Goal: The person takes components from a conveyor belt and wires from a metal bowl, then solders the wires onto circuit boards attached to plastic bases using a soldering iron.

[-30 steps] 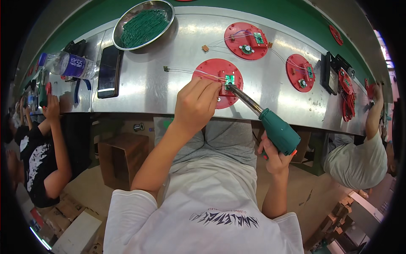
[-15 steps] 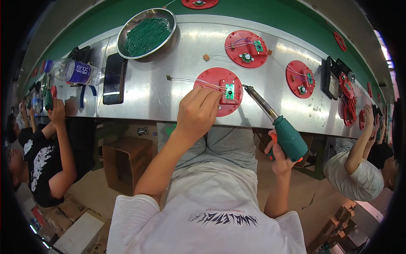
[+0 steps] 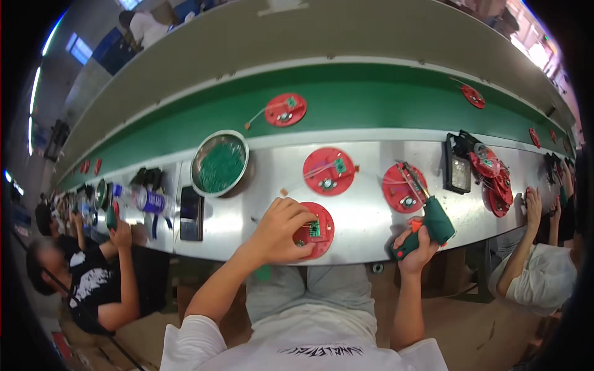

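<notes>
My left hand [image 3: 281, 230] lies over the left part of a red round plastic disc [image 3: 327, 240] at the bench's near edge, fingers curled and thumb on its lower side. Between the fingers a green circuit board [image 3: 314, 228] shows, with thin wires beside it; the palm's underside is hidden. Wrapped round the handle of a green soldering gun [image 3: 438, 221] is my right hand [image 3: 416, 250]. The gun's metal barrel points up and away, over another red disc [image 3: 396, 201] with wires and a small speaker-like part.
Farther back sits a third red disc [image 3: 325, 157]; another [image 3: 278, 114] is on the green strip. To the left are a steel bowl [image 3: 246, 164] of green wires, a phone [image 3: 191, 213] and a bottle [image 3: 148, 200]. A black-framed lamp [image 3: 458, 173] and stacked discs stand right. People work at both sides.
The view has tilted up, showing more beyond the bench. My left hand's fingers have spread across the disc. The soldering gun has moved right, away from the circuit board.
</notes>
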### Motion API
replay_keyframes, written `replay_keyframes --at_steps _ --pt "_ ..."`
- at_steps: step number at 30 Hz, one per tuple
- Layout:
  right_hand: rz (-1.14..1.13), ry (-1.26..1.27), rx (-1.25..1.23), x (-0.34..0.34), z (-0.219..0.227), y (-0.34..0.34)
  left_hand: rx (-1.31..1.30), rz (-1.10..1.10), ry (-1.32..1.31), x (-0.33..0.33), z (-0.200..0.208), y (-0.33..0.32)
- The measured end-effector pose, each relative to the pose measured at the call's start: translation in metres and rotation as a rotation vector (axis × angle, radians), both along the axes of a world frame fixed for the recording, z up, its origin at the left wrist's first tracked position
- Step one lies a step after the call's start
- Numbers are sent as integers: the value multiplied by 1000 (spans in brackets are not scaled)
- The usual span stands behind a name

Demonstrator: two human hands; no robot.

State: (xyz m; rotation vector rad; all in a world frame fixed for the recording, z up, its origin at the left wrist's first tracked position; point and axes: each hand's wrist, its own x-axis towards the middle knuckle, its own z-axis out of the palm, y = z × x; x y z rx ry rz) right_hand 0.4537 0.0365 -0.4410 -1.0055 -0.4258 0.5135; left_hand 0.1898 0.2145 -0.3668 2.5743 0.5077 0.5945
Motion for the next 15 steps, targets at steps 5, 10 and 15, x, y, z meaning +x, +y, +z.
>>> replay_keyframes --at_steps 5,10,15 --pt "-99 63 -5 -4 -4 1 361 84 -72 90 30 89" --pt "-168 123 -9 -6 13 5 334 631 100 149 -25 232" --pt "-142 104 -32 -4 8 2 -25 649 349 127 -24 260"
